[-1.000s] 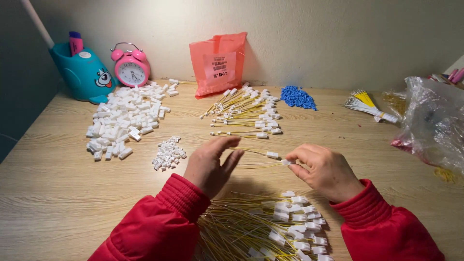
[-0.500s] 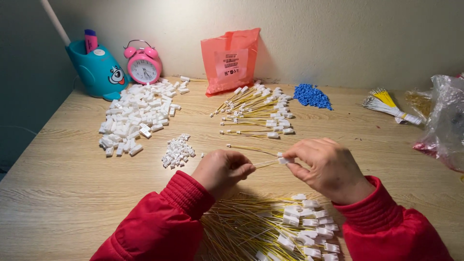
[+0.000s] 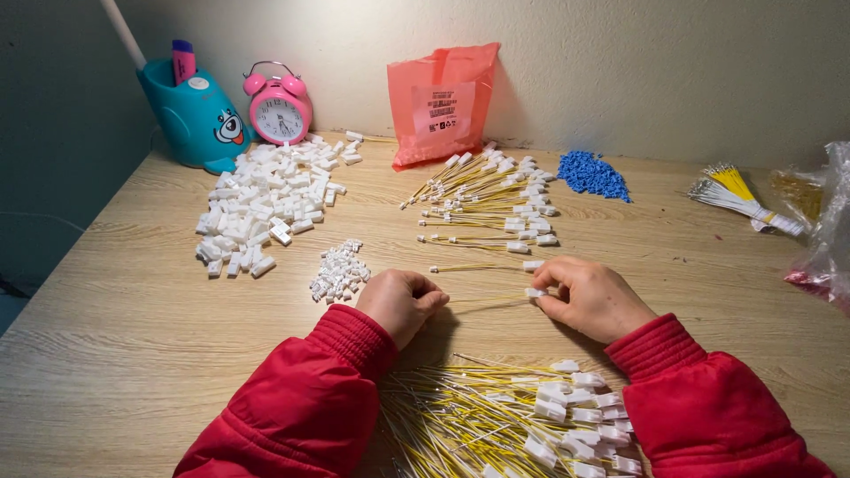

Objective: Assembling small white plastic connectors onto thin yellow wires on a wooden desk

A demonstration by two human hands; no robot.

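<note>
The left hand [image 3: 403, 301] and right hand [image 3: 591, 297] each pinched an end of one yellow wire [image 3: 485, 304]. Bare surface [image 3: 133, 354] lay open left of the wire, toward the near edge.

a flat pink-red plastic bag [image 3: 443, 102] leans upright against the wall at the back of the wooden table [image 3: 115, 354], a white rectangular printed label [image 3: 440, 108] on its front. a crinkled clear plastic bag [image 3: 828, 226] lies at the right edge.
</note>
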